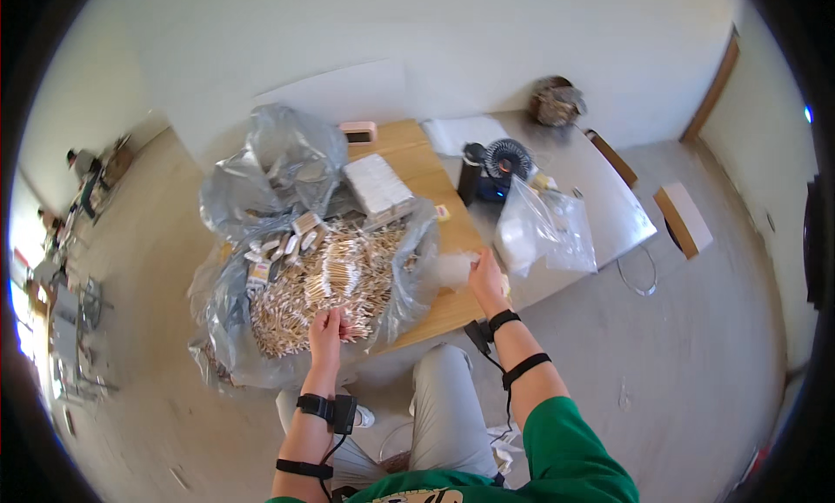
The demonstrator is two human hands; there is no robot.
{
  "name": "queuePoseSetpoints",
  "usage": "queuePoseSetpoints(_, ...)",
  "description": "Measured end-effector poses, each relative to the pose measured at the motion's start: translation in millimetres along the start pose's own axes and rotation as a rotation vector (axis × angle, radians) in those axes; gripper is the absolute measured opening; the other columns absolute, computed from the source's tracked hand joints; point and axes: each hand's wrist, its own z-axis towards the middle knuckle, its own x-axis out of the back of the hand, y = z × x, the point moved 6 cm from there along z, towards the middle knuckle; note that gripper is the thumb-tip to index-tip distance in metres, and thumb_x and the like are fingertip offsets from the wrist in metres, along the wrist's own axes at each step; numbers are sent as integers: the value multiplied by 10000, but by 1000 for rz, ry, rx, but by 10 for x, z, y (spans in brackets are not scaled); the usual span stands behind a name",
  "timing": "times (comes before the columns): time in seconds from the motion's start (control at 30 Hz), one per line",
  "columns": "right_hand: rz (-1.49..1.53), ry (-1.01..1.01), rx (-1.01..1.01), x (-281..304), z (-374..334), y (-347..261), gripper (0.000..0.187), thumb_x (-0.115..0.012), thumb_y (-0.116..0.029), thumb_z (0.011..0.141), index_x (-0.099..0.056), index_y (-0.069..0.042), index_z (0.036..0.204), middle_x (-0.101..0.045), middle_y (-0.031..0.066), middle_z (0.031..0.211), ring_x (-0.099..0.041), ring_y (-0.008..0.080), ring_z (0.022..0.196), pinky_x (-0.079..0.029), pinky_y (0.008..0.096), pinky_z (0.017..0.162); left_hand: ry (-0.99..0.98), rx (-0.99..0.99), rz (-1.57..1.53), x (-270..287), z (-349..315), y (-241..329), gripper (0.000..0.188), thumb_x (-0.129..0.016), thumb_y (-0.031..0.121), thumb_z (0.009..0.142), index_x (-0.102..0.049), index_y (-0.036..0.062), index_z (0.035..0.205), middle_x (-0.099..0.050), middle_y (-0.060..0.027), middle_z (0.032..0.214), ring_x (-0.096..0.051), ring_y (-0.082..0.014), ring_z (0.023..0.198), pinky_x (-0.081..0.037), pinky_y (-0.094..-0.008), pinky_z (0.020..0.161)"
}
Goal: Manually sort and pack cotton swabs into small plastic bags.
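Observation:
A large heap of cotton swabs [287, 316] with wooden sticks lies in an opened grey plastic bag [409, 290] on the table. My left hand [325, 338] is closed at the near edge of this heap, with a few swabs seeming to show at its fingertips. To the right, over the table's edge, my right hand [490, 285] pinches a small clear plastic bag [452, 269]. A neater row of swabs [335, 272] rests on top of the heap. Small packs of swabs [300, 238] lie at its far side.
A stack of white packs [379, 188] and a pink-framed device [357, 132] stand farther back on the wooden table [452, 229]. On the metal table at right are a black fan [507, 159], a dark bottle [471, 172] and clear bags [526, 229]. Cardboard boxes [684, 217] sit beyond.

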Motion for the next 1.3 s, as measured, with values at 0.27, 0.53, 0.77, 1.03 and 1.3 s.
queuePoseSetpoints(0.27,-434,-207,350,-571,-302,-427,546,-470,-294,897,-344,-22,1353,-326,165,1419,-243,320,1348,-167,481,1100,246,-421,673,456,406,203,165,-591,175,860,-595,33,945,-621,-114,863,-588,-257,800,-468,-369,703)
queuePoseSetpoints(0.53,-568,-302,327,-737,-383,-454,555,-394,-338,934,-306,-46,1397,-282,115,1464,-183,288,1378,-95,486,1115,-81,-694,1191,-411,607,398,495,-535,345,883,-438,158,1331,-313,-125,1433,-254,-301,1342,-200,-433,1104)
queuePoseSetpoints(0.77,-613,-257,344,-749,-397,-432,544,-403,-347,932,-341,-51,1384,-317,95,1450,-231,275,1360,-108,469,1118,-178,-599,1383,-263,853,208,503,-435,392,922,-374,177,1372,-250,-104,1471,-161,-312,1377,-105,-490,1118)
queuePoseSetpoints(1.03,-550,-274,274,-743,-311,-406,488,-421,-287,928,-376,-57,1356,-343,104,1430,-246,283,1352,-131,466,1114,36,-406,1417,1059,916,13,454,-477,367,902,-469,128,1288,-295,-105,1446,-188,-297,1364,-90,-503,1114)
queuePoseSetpoints(1.3,52,-119,557,-822,-333,-1814,398,-569,-66,818,-480,-22,1204,-477,196,1228,-397,380,1199,-327,474,995,173,-339,1281,1022,866,-51,514,-562,354,857,-446,181,1326,-248,-110,1472,-163,-314,1369,-83,-511,1106)
